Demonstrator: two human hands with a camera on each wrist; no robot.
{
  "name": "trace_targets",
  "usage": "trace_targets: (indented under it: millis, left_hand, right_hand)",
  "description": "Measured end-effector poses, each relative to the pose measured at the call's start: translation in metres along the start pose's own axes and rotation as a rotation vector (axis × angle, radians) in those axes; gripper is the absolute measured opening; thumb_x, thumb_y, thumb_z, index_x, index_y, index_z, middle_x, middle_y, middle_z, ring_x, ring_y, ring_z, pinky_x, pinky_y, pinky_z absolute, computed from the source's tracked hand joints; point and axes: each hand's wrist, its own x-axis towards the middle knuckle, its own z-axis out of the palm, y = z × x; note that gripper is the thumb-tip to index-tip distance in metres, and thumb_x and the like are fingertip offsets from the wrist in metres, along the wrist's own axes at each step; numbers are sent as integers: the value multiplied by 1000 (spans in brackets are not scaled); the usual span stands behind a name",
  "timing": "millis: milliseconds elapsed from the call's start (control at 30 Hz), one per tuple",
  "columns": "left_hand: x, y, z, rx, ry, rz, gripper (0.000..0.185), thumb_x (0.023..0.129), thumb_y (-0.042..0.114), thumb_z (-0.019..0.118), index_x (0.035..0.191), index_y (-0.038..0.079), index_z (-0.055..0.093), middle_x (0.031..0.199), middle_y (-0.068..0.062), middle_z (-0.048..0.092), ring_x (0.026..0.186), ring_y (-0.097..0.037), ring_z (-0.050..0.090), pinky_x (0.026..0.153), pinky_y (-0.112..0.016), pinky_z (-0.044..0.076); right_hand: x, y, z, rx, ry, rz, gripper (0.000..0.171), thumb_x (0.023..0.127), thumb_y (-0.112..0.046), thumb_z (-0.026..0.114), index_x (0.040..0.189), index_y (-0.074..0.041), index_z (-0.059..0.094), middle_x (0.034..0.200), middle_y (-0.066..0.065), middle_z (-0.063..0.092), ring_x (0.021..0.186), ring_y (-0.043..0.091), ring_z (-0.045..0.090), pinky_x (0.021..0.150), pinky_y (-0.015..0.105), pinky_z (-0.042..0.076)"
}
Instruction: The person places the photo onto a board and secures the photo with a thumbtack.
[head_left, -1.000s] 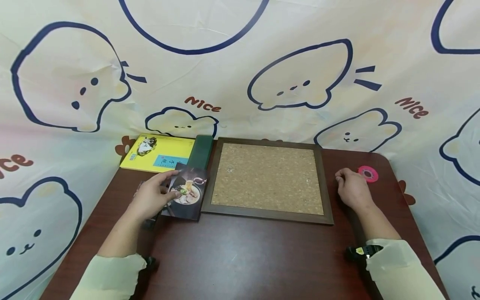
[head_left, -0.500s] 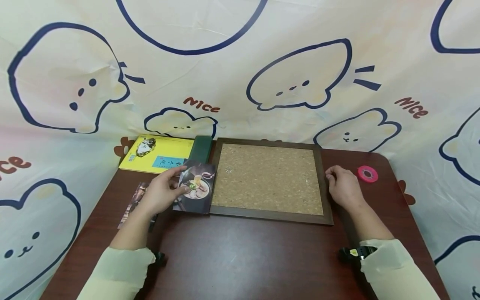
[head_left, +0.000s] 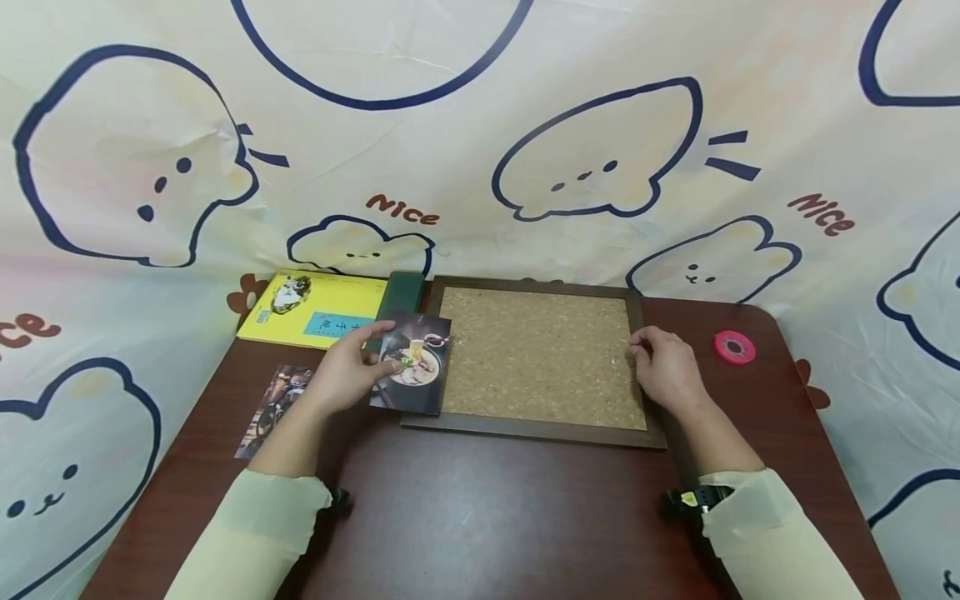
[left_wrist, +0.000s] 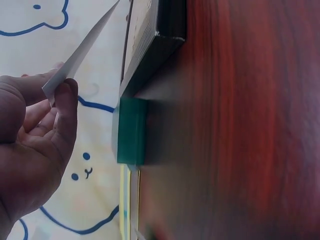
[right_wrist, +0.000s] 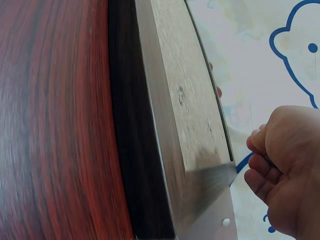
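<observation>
Photo card (head_left: 411, 364) showing a bowl of noodles, held by the left hand (head_left: 347, 374) over the left edge of the cork board (head_left: 540, 360). Head view: the left hand pinches the card at its 9 o'clock edge, thumb on top; the card overlaps the dark wooden frame and a strip of the cork. The right hand (head_left: 666, 377) rests on the board's 3 o'clock side with fingers curled loosely, holding nothing. A second photo (head_left: 273, 409) lies flat on the tabletop (head_left: 487, 517) at 8 o'clock from the card. A yellow book (head_left: 315, 307) lies at 10 o'clock from the card, with a green box (head_left: 402, 293) touching its right edge and sitting just beside the board's far left corner. A pink tape roll (head_left: 734, 347) lies at 3 o'clock from the right hand, apart from it. A cartoon-printed cloth (head_left: 480, 142) hangs behind the tabletop.

Left wrist view: the card (left_wrist: 82, 55) appears edge-on as a thin white strip, pinched between thumb and fingers (left_wrist: 67, 107) of the left hand (left_wrist: 32, 150) and raised clear of the tabletop (left_wrist: 240, 130). The green box (left_wrist: 131, 131) and the board's frame (left_wrist: 160, 35) lie beyond it.

Right wrist view: the right hand (right_wrist: 285, 165) shows curled fingers beside the board's (right_wrist: 185, 100) corner; whether they touch the frame cannot be told here.
</observation>
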Motion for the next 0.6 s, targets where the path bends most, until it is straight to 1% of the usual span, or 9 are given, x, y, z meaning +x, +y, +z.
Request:
trace_targets:
  millis: [100,333,467,600]
  left_hand:
    - [7,4,5,5,-9,16,65,85,20,75,142,28,45,133,-5,49,65,-23,55,49,-34,47]
    - [17,8,19,-24,-15,5,65,85,18,75,142,28,46,135,-7,49,73,-24,59,55,-36,51]
    - [23,10,28,-42,-9,-1,65,85,17,75,142,28,46,135,-7,49,73,-24,60,55,-36,51]
    - [27,12,35,-64,-9,-13,65,85,17,75,142,30,46,135,-4,49,73,-24,60,55,-35,50]
  right_hand:
    - [1,-3,3,18,-5,-6,7,93,-10,58,97,-6,63,93,14,65,92,34,58,82,52,44]
    - [6,-12,13,31,21,-34,5,92,-10,60,93,-7,63,87,10,65,88,31,58,80,49,44]
    - [8,-17,18,39,11,-40,4,92,-11,59,92,-9,62,85,9,64,85,29,58,78,48,43]
    - [9,-23,23,51,-15,-13,5,93,-13,58,94,-10,62,89,8,64,86,27,57,78,45,44]
